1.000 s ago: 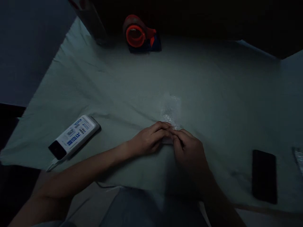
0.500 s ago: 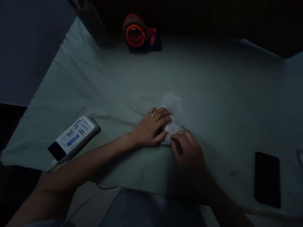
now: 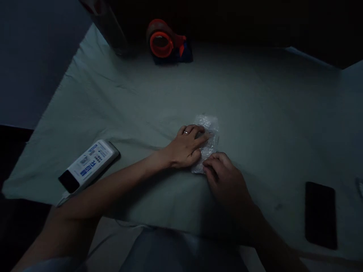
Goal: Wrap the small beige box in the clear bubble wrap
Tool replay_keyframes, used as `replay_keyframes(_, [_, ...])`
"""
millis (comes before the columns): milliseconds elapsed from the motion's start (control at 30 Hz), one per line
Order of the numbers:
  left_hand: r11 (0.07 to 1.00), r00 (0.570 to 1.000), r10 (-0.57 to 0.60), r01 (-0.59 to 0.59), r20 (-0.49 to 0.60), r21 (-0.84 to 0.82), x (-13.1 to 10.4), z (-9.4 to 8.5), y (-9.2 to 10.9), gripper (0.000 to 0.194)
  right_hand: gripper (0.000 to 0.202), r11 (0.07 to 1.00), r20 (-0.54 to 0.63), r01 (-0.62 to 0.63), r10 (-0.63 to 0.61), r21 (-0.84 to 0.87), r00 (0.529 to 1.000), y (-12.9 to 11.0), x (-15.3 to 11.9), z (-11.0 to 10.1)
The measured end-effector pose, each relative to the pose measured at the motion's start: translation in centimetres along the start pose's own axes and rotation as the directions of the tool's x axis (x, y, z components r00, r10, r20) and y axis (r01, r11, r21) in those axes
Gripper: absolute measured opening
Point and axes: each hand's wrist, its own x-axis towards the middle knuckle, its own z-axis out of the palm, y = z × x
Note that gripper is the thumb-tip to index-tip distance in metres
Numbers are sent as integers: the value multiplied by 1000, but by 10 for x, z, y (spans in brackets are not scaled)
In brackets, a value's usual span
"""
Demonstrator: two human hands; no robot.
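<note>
A small piece of clear bubble wrap [image 3: 208, 121] lies on the pale green cloth near the middle of the view. My left hand [image 3: 188, 146], with a ring on one finger, rests on its left side, fingers apart and bent over the wrap. At the lower right edge of the wrap, my right hand [image 3: 224, 172] pinches the plastic between thumb and fingertips. What lies under or inside the wrap is hidden.
An orange and blue tape dispenser [image 3: 163, 43] stands at the back, beside a cylindrical container [image 3: 109, 28]. To the left lies a white device with blue print [image 3: 90, 162], joined to a cable. A black phone [image 3: 320, 215] lies at the right.
My left hand has shifted slightly up and to the right over the wrap, its fingers more bent. More of the wrap's right side shows. My right hand has moved very little.
</note>
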Motion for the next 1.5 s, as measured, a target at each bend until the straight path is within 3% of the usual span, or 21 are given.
replay_keyframes(100, [993, 991, -119, 118, -62, -14, 7, 6, 2, 45, 13, 1000, 1, -1, 1, 5, 1000, 0, 1, -1])
replay_keyframes(233, [988, 978, -144, 134, -148, -78, 14, 14, 2, 40, 13, 1000, 19, -4, 4, -5, 1000, 0, 2, -2])
replay_keyframes(400, [930, 887, -278, 153, -368, -334, 16, 14, 10, 22, 12, 1000, 6, 1, -1, -18, 1000, -1, 2, -2])
replay_keyframes(567, [816, 826, -466, 263, -317, -515, 21, 15, 12, 18, 14, 995, -18, 40, -41, -88, 999, -2, 2, -1])
replay_keyframes(933, [886, 867, -419, 324, -271, -333, 13, 23, -1, 14, 15, 963, -51, 180, -193, -201, 980, 1, -5, 0])
replay_keyframes(1067, [887, 867, -415, 317, -276, -336, 11, 24, -3, 16, 19, 929, 19, 283, -287, -238, 958, 12, -5, 2])
replay_keyframes(1233, [893, 855, -422, 334, -303, -301, 6, 21, -3, 15, 22, 910, 88, 325, -313, -256, 946, 19, 3, -2])
replay_keyframes(1300, [918, 842, -373, 272, -391, -289, 0, 17, -1, 12, 23, 901, 91, 335, -323, -276, 942, 18, 7, -4])
replay_keyframes(1367, [960, 864, -212, 97, -456, -261, -9, 14, 4, 18, 25, 891, 99, 356, -342, -281, 934, 18, 9, -6])
replay_keyframes(1433, [972, 917, 30, -120, -397, -202, -19, 12, 8, 25, 26, 882, 107, 380, -365, -278, 925, 18, 11, -8])
replay_keyframes(1500, [965, 948, 150, -202, -280, -167, -27, 13, 9, 33, 27, 878, 114, 394, -377, -272, 919, 18, 13, -9])
